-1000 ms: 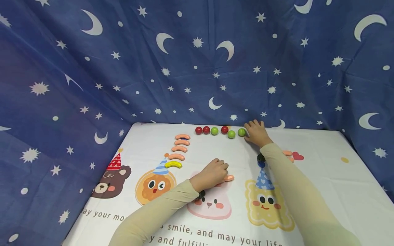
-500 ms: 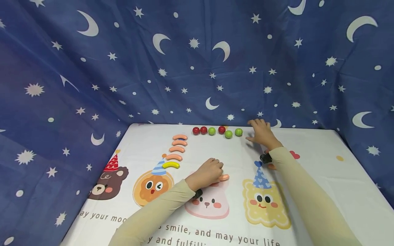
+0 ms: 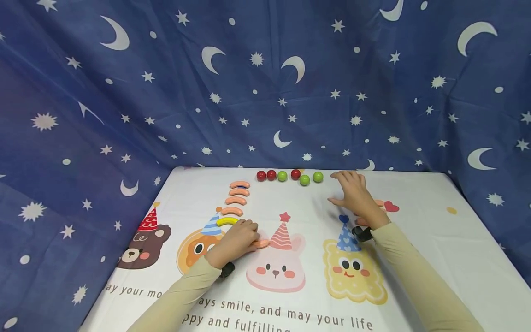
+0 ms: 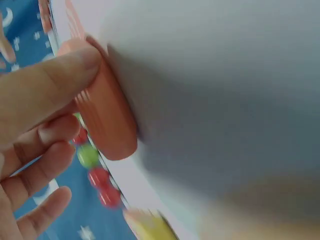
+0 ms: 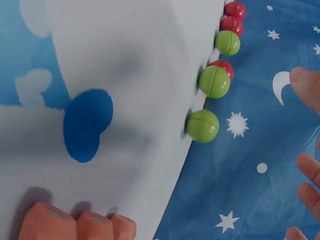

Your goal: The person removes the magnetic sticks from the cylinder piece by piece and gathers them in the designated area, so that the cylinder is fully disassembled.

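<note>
My left hand (image 3: 235,240) pinches an orange-pink toy sausage (image 4: 106,107) between thumb and fingers, low over the cloth beside the printed rabbit. Just past its knuckles lies a yellow curved piece (image 3: 227,221), partly covered by the hand. Beyond that, several sausages (image 3: 235,200) form a column. My right hand (image 3: 355,196) hovers with spread fingers and holds nothing, a little right of the nearest green ball (image 3: 318,177). More sausages (image 5: 92,226) lie by the right wrist, partly hidden by it in the head view.
Red balls (image 3: 271,175) and green balls line the table's back edge, against a blue star-and-moon curtain (image 3: 257,92). A white printed tablecloth (image 3: 423,240) covers the table. Black cameras sit on both wrists.
My left hand has moved left with the sausage, from the rabbit's hat to the yellow piece. My right hand has left the end green ball, spread its fingers and drawn back slightly.
</note>
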Action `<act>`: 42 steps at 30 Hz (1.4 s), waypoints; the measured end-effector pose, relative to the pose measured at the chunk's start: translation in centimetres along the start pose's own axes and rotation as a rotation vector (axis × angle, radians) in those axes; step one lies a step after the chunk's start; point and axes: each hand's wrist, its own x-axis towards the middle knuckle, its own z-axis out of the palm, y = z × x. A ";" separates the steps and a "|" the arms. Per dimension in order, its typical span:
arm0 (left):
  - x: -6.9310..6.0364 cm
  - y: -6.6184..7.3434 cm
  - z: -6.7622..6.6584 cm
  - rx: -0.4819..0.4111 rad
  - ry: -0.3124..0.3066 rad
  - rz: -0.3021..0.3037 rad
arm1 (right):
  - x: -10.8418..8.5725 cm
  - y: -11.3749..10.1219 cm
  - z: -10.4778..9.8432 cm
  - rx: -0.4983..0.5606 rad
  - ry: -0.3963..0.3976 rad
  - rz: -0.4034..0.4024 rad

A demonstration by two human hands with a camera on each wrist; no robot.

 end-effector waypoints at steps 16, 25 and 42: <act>-4.6 -5.1 -0.8 0.003 -0.038 -0.150 | -0.4 0.1 -0.1 -0.006 0.042 -0.033; -4.1 -6.1 -1.0 0.026 0.086 -0.018 | -0.2 0.1 -0.1 -0.002 0.025 -0.043; -4.3 -7.0 0.8 0.129 0.105 -0.142 | -2.2 -3.9 1.1 0.007 0.032 -0.179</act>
